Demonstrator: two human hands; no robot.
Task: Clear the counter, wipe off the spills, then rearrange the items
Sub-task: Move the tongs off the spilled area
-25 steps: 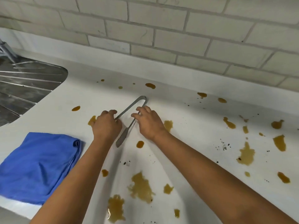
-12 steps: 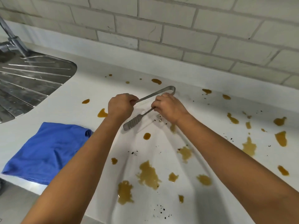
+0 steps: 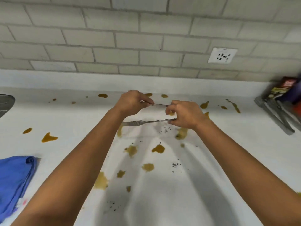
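We hold the tongs (image 3: 146,122) above the stained desk (image 3: 211,160), left hand (image 3: 132,102) fingers pinching 1 arm, right hand (image 3: 184,115) gripping the bend; light, springy, probably slick steel.

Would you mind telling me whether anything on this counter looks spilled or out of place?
Yes: brown spills and dark crumbs are scattered across the white counter. Both hands, left and right, hold metal tongs above the mess; the blue cloth lies unused.
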